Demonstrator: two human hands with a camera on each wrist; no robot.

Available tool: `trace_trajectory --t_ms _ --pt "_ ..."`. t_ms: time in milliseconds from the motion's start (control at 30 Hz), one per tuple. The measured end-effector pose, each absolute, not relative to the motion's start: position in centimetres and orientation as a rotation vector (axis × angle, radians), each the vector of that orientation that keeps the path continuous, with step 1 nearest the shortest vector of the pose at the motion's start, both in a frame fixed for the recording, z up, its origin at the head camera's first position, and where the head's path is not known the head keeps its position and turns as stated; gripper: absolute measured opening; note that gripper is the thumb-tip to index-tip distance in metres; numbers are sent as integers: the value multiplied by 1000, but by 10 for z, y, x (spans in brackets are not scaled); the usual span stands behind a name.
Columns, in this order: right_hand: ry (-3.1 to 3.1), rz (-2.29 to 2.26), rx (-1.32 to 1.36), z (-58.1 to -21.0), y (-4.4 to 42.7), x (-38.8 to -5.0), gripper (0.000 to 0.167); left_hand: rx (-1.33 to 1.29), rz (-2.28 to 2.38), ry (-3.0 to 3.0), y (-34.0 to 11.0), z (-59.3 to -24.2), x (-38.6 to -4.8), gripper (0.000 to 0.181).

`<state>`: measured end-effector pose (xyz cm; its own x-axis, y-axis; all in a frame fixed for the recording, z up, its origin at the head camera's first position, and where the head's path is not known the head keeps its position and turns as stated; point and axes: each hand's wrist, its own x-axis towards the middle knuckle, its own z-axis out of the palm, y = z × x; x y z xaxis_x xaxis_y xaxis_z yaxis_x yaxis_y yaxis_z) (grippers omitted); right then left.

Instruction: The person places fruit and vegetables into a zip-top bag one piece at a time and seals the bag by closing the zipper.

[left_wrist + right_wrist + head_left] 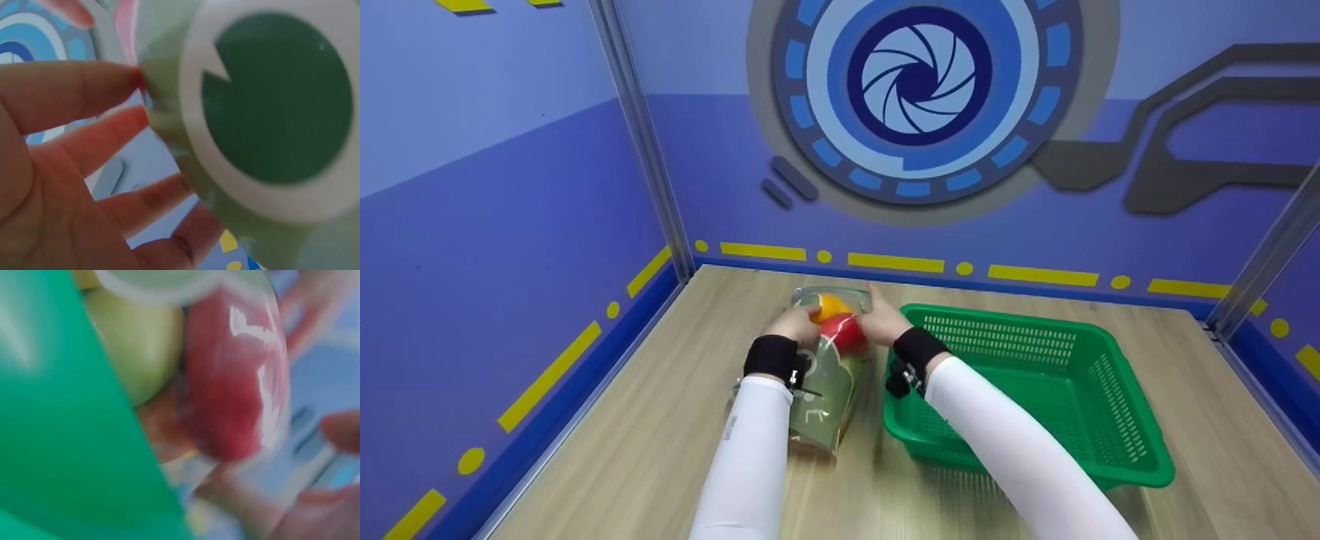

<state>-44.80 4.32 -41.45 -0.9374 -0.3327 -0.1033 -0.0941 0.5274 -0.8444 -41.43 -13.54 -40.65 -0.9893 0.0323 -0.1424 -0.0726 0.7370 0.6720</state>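
A clear plastic bag (826, 397) with green print leans over the wood table, left of the green basket. Through its plastic show a yellow fruit or vegetable (832, 307), a red one (842, 332) and a green one (135, 343). At its upper left edge my left hand (795, 327) pinches the bag between thumb and forefinger; the other fingers spread behind it. My right hand (882, 322) holds the bag's upper right side, one digit pointing up along the edge. Blur in the right wrist view hides its exact grip.
A green plastic basket (1132, 390) with slotted sides stands right of the bag, under my right forearm. The wood tabletop (660, 450) is bounded by blue-purple panels (510, 262) at the left and back, with metal posts at the corners.
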Motion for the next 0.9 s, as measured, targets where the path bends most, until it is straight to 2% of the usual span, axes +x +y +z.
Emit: trace_trajectory --t_ms 233,433,633,900 --pt "2808 -673 -701 -408 17 -419 58 -48 924 2856 -123 -412 -418 53" --pt "2916 -330 -699 -410 20 -421 60 -68 668 2850 -104 -418 -424 58" --pt "2850 -440 -697 -410 35 -431 67 -106 699 2825 -94 -417 -429 54" --pt "2687 -1062 -663 -398 85 -445 64 -84 747 2860 -91 -420 -434 54"
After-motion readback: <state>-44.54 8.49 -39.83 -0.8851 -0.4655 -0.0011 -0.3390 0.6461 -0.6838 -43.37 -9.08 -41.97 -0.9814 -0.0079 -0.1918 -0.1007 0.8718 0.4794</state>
